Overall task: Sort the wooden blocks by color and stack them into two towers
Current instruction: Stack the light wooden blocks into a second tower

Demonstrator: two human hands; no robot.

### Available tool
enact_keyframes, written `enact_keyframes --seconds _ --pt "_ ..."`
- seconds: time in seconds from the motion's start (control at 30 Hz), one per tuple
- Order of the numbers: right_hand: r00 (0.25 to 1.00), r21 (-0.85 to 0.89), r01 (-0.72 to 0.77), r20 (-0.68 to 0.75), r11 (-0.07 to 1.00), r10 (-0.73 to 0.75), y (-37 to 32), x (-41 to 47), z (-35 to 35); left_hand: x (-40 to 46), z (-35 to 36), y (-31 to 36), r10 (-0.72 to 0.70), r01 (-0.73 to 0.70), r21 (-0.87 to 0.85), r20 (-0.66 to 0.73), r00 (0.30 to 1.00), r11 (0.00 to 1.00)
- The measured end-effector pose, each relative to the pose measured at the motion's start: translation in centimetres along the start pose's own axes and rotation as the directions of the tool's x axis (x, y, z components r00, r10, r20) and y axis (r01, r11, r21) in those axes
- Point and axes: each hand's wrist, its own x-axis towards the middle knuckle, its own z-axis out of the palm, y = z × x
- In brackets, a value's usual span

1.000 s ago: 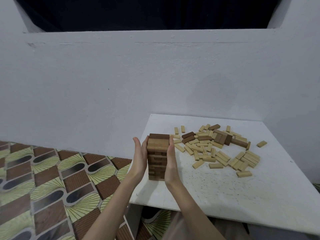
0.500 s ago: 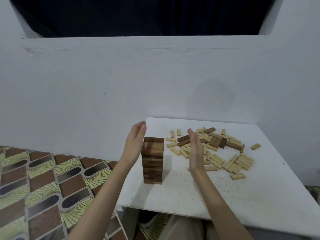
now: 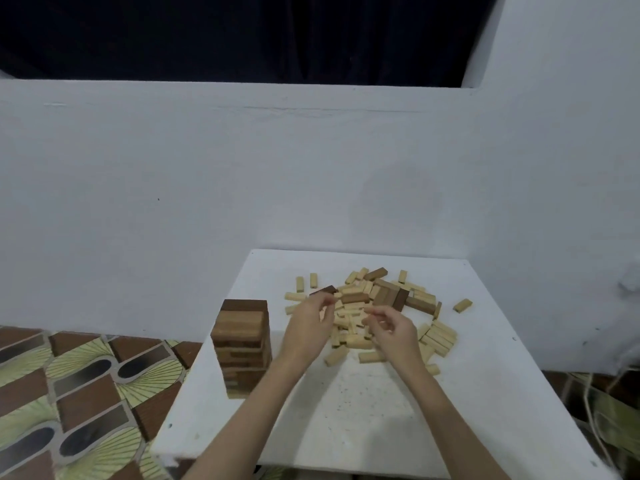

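Both forearms enter from the bottom edge, cut off below the elbows, and cross the near part of the square white worktop, whose near left corner is blurred. The left hand and right hand hover side by side over the near edge of the loose pile of pale wooden blocks, hiding several of them. The left hand's fingers are curled, their tips close to a dark brown block at the pile's far left; whether they pinch it or only touch it cannot be told. The right hand's fingers are loosely bent with thumb and forefinger near each other, and nothing plainly shows between them.

Just left of the left wrist, close to the worktop's left edge, stands the upright tower of brown wooden blocks, its long axis vertical, its top layer's blocks running left to right. It is apart from both hands.

Beyond the hands the pile spreads rightward, blocks lying flat and pointing every way. A cluster of brown blocks lies at its far side, and a lone pale block sits apart to the right. Behind rises a plain white wall; a patterned floor shows at the left.
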Motion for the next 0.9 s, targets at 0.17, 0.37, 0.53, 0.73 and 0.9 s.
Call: enact_keyframes --seconds 0.17,0.37,0.53,0.73,0.9 --pt "0.987 -0.134 -0.055 0.14 0.989 0.074 2.4 2.8 -0.7 2.8 4.0 -2.5 -0.16 0.158 0.112 0.012 0.987 0.981" --pt "0.972 -0.301 0.007 0.226 0.954 0.064 3.2 8.8 -0.5 8.7 6.2 -4.2 -0.18 0.159 0.363 0.024 0.983 0.918" --pt "0.954 -0.471 0.092 0.294 0.877 0.057 4.6 13.0 0.4 12.1 7.7 -5.8 -0.256 0.18 0.502 0.087 0.963 0.846" --pt "0.926 -0.611 0.212 0.374 0.763 0.043 7.0 15.5 1.2 12.8 9.3 -8.3 -0.316 0.203 0.549 0.118 0.941 0.811" --pt "0.896 -0.639 0.287 0.443 0.714 0.036 7.6 16.3 1.1 13.8 9.5 -8.8 -0.366 0.259 0.547 0.093 0.926 0.796"
